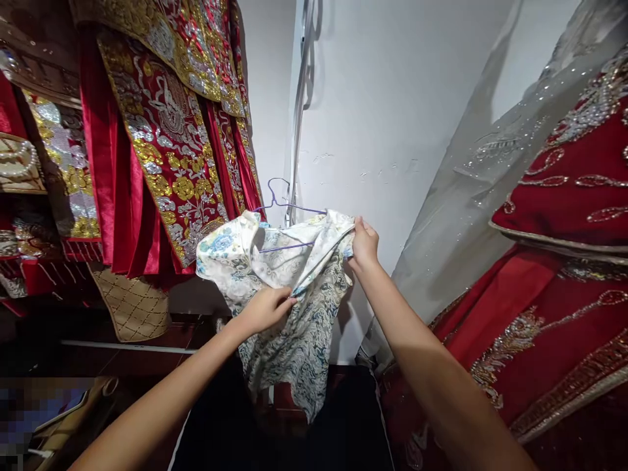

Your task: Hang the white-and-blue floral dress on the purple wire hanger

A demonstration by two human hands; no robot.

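Note:
A pale floral blouse point(314, 320) with blue flowers and a grey-green wavy pattern hangs in front of me. Inside its neckline sits a purple wire hanger point(286, 247), its hook rising above the collar. With fingers pinched together, my left hand point(267, 309) grips the front edge of the neckline near the middle. My right hand point(364, 243) is closed on the shoulder at the blouse's right side. The fabric is drawn up in folds between both hands. The hanger's ends are hidden inside the shoulders.
Red and gold embroidered garments point(181, 137) hang at the left. A red beaded gown point(554, 281) and a sheer white sparkling fabric point(471, 176) fill the right. Behind the blouse is a white wall point(383, 111) with cables point(300, 98) running down its corner.

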